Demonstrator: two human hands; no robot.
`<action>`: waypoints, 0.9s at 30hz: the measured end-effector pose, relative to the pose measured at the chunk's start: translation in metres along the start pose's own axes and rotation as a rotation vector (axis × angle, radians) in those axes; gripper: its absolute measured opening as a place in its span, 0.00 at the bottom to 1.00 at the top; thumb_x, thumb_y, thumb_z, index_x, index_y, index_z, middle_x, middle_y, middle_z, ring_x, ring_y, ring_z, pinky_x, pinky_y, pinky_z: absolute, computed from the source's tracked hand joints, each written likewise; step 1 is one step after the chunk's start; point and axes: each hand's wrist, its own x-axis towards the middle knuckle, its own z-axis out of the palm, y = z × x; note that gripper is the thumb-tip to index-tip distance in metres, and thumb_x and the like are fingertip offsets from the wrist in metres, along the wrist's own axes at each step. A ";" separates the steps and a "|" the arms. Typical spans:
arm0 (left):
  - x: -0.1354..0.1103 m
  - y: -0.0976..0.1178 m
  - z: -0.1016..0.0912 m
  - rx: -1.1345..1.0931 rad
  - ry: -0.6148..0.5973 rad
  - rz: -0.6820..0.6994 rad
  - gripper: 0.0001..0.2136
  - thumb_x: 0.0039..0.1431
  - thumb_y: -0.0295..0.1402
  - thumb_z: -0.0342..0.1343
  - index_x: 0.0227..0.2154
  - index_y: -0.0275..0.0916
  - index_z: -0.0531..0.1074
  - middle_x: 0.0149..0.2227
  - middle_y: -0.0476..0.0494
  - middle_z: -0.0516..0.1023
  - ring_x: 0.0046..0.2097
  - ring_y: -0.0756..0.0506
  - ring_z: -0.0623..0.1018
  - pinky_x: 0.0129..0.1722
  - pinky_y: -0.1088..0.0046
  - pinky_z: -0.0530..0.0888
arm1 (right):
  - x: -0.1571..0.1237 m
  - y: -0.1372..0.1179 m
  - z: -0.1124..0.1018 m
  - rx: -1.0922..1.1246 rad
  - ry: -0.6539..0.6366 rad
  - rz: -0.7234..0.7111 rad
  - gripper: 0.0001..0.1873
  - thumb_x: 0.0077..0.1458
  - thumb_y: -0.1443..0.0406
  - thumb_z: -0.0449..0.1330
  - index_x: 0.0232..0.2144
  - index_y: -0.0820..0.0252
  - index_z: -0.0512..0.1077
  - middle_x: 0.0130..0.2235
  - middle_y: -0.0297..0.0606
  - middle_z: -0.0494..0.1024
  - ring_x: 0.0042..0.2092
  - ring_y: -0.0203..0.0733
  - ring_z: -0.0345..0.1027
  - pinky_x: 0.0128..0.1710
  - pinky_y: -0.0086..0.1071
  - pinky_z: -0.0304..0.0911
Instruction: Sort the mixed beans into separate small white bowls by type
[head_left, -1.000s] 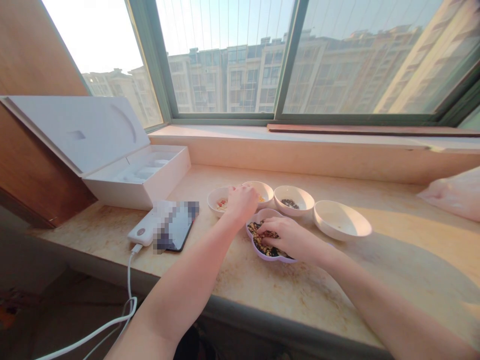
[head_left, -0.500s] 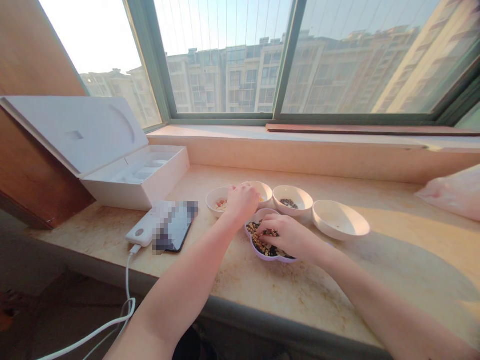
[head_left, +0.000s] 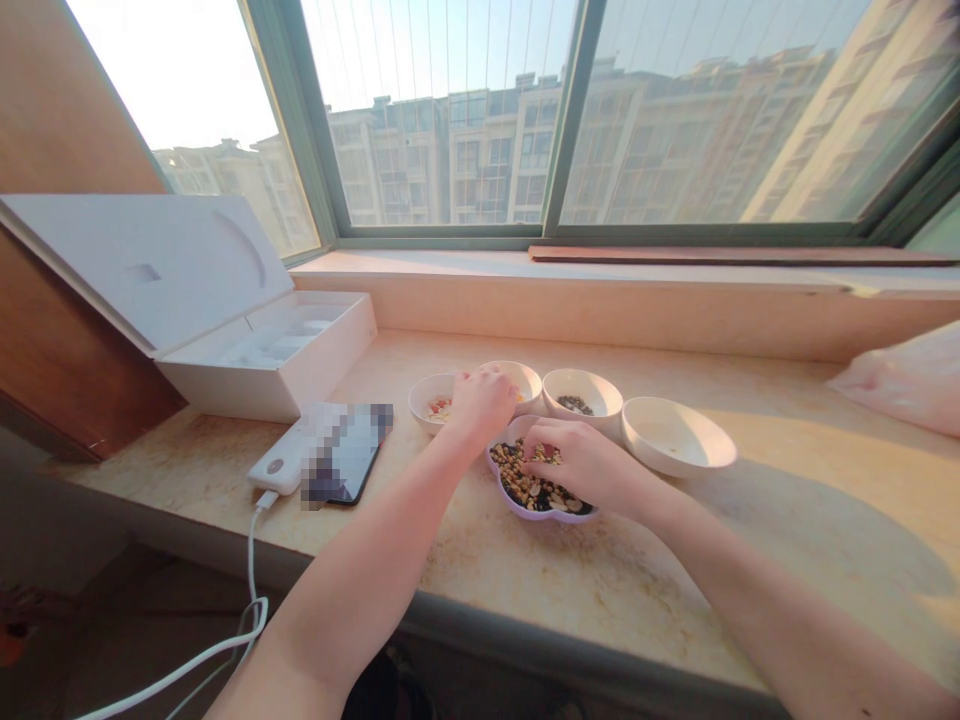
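Note:
A lilac scalloped dish [head_left: 517, 508] holds mixed brown and dark beans [head_left: 525, 482] on the stone sill. My right hand [head_left: 581, 465] rests over the dish, its fingers pinched together on the beans; what they hold is too small to name. My left hand [head_left: 480, 403] hovers with curled fingers over the second small white bowl [head_left: 525, 381], which holds pale bits. Left of it a white bowl [head_left: 424, 397] holds red and pale beans. Right of it a bowl [head_left: 592, 389] holds a few dark beans, and a larger white bowl [head_left: 679, 440] looks almost bare.
An open white box [head_left: 262, 355] with its lid up stands at the left. A white power bank [head_left: 281, 460] with a cable [head_left: 251, 610] and a phone [head_left: 352, 460] lie beside it. A pink bag [head_left: 907, 380] sits at the right. The raised window ledge [head_left: 600, 290] runs behind.
My right hand has lifted slightly and shifted toward the dish's far side, fingers drawn into a pinch. My left hand stays over the second bowl. The view drifted a little.

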 end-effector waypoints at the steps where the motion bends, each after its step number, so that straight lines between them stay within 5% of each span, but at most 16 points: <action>1: 0.000 0.001 0.000 0.004 -0.002 -0.001 0.16 0.67 0.29 0.45 0.33 0.36 0.79 0.42 0.35 0.81 0.48 0.38 0.78 0.47 0.59 0.69 | 0.000 0.000 -0.001 -0.012 0.006 -0.004 0.06 0.58 0.66 0.62 0.28 0.57 0.75 0.37 0.37 0.80 0.40 0.45 0.73 0.45 0.38 0.65; 19: 0.000 0.003 -0.009 -0.127 0.020 0.069 0.14 0.66 0.27 0.45 0.34 0.36 0.77 0.43 0.37 0.80 0.43 0.42 0.78 0.45 0.66 0.71 | -0.005 0.018 -0.014 0.001 0.107 0.081 0.05 0.57 0.64 0.61 0.30 0.56 0.78 0.31 0.34 0.75 0.34 0.40 0.68 0.35 0.32 0.61; 27: 0.002 0.002 -0.008 -0.540 0.099 0.054 0.13 0.65 0.26 0.50 0.43 0.40 0.80 0.42 0.43 0.83 0.42 0.45 0.79 0.45 0.70 0.74 | -0.006 0.026 -0.030 0.125 0.333 0.222 0.17 0.58 0.51 0.61 0.32 0.58 0.78 0.31 0.36 0.76 0.32 0.41 0.66 0.34 0.34 0.59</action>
